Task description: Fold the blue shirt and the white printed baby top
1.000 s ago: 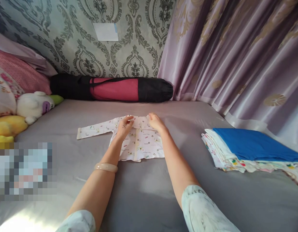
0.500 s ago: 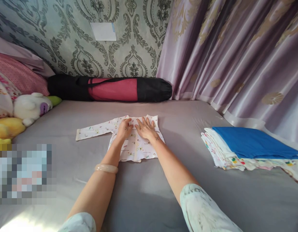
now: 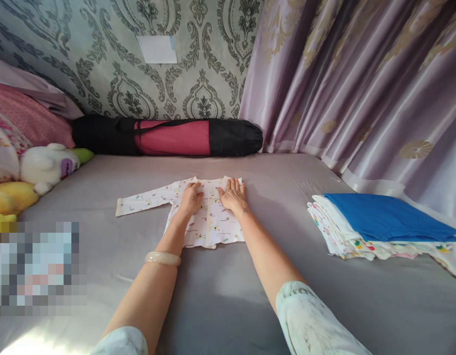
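A small white long-sleeved baby shirt [image 3: 198, 231] with a fine coloured print lies flat on the grey bed sheet. Its left sleeve stretches out to the side; on the right no sleeve sticks out, and a strip of fabric lies across the chest. My left hand [image 3: 191, 198] rests on the upper left of the shirt, fingers slightly bent and the thumb apart. On the upper right, my right hand [image 3: 233, 196] lies flat with fingers stretched out and thumb spread. Both hands partly cover the fabric beneath them.
A stack of folded clothes [image 3: 346, 231] with a blue piece [image 3: 390, 217] on top lies at right. Along the wall is a black and red rolled bag [image 3: 172, 137]. Plush toys [image 3: 43, 165] sit at left, near a blurred-out object [image 3: 46, 261]. Curtains [image 3: 324, 88] hang at right.
My right hand has slid to the right across the shirt's upper part, towards its right edge, its fingers now closer together. My left hand has stayed in place.
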Action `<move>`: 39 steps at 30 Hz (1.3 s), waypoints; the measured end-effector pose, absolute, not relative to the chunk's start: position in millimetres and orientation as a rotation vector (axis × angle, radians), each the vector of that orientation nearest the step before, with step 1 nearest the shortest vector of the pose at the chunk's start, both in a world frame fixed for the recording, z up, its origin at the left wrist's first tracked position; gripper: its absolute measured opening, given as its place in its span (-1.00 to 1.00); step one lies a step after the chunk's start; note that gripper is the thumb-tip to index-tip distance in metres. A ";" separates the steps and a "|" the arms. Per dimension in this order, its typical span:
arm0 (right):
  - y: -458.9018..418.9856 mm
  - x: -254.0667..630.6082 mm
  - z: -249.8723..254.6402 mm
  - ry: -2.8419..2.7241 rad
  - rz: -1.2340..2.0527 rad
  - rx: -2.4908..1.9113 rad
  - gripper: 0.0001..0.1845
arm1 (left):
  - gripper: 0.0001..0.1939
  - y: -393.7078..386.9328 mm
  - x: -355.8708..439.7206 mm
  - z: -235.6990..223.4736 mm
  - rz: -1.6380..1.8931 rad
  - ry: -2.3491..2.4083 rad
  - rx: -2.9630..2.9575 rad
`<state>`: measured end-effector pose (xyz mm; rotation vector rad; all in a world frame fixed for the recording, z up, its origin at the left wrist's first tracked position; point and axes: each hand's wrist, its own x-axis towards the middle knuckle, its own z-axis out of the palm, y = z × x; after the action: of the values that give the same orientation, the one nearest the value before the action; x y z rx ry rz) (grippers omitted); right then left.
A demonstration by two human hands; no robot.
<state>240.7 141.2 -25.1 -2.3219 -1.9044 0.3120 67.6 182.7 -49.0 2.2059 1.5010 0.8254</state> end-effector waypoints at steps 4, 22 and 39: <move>142.0 247.8 -22.1 -1.841 0.330 -2.389 -0.23 | -0.57 182.6 68.9 -47.5 0.759 1.523 2.257; 144.0 251.5 -20.6 -1.871 0.237 -2.301 -0.26 | -0.44 157.4 91.7 -40.3 0.465 1.609 2.575; 146.6 259.0 -26.5 -1.800 0.367 -2.406 -0.24 | -0.40 158.1 86.4 -31.5 0.286 1.616 2.339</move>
<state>259.0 146.6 -26.5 -2.4058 -1.7995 0.3668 86.4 158.1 -31.5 2.3387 1.6159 0.2858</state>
